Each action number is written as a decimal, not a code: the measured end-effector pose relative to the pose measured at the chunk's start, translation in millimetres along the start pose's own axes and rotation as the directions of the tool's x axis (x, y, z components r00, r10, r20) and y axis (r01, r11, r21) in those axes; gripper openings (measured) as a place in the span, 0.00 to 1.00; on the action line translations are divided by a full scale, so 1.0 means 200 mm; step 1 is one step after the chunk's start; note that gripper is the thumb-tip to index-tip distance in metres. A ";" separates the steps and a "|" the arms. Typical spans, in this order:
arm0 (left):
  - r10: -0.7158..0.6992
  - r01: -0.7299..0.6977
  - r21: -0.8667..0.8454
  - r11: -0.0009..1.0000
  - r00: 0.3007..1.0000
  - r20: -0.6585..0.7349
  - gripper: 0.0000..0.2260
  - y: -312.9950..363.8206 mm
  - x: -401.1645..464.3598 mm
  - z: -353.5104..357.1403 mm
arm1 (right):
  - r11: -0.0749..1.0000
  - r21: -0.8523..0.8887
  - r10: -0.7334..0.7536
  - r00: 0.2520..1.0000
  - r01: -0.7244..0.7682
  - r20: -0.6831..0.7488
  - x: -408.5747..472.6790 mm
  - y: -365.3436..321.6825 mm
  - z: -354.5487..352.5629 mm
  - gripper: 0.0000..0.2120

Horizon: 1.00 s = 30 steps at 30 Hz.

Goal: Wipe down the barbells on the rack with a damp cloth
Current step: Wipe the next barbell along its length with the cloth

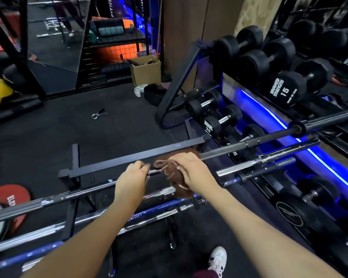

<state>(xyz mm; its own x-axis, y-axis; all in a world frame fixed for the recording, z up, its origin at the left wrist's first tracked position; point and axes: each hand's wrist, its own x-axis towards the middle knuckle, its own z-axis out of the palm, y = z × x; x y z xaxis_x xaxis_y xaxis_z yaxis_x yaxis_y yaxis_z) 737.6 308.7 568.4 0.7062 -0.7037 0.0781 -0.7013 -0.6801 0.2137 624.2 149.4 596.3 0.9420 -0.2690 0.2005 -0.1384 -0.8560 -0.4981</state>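
Cardboard box (146,70): brown, open-topped, on the floor by the wooden wall; dark contents inside, too dim to identify.
Dumbbell rack (179,81): black angled frame at right, tiers lined with a blue light strip (269,114); black rubber-headed dumbbells (285,90) resting in it, one marked 15, another 20, with chrome handles on the lower ones.
Barbell rack (113,162): dark flat steel crossbar, scuffed, carrying several bars laid side by side.
Barbells (249,166): long round shafts, chrome, dark grey and blue, running from lower left to upper right; being handled is a thin chrome-and-black bar (154,171) in the centre.
Cloth (172,173): brown, soft, crumpled, with frayed pale threads; wrapped over the central bar, hanging down below it.
Left hand (132,177): arm extended, fingers curled around the central bar just left of the cloth, grasping it.
Right hand (189,169): arm extended, palm down, fingers clutching the cloth against the bar.
Floor (109,129): black rubber matting; a small metal spring collar (98,114) lying well apart from the rack.
Lower left: red weight plate (10,199).
Bottom edge: white sneaker (218,259).
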 end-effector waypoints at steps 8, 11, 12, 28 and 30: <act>0.098 -0.097 0.040 0.994 0.995 -0.033 0.20 -0.09 -0.04 0.02 | 0.955 -0.285 0.038 0.988 -0.080 -0.150 -0.07 0.16 0.06 0.20; 0.015 -0.015 0.008 1.000 0.999 -0.030 0.21 -0.09 -0.04 0.03 | 0.968 -0.162 0.172 0.976 -0.192 -0.133 -0.06 0.18 0.12 0.21; 0.003 -0.003 0.022 1.000 1.000 -0.031 0.22 -0.09 -0.03 0.03 | 0.966 -0.100 0.223 0.964 -0.238 -0.144 -0.06 0.17 0.14 0.21; -0.022 0.022 -0.025 0.999 1.000 0.000 0.25 -0.09 -0.04 0.02 | 0.936 -0.155 0.299 0.946 -0.316 -0.123 0.02 0.17 0.13 0.23; -0.018 0.017 -0.052 0.999 1.000 -0.025 0.24 -0.08 -0.03 0.02 | 0.939 -0.122 0.304 0.942 -0.322 -0.146 0.02 0.06 0.19 0.24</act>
<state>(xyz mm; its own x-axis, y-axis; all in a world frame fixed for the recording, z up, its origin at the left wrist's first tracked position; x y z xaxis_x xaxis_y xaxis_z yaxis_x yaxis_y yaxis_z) 743.7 322.8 560.2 0.7212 -0.6856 0.0988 -0.6832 -0.6804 0.2652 638.8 154.3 558.9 0.8004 -0.5775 0.1607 -0.4700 -0.7710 -0.4297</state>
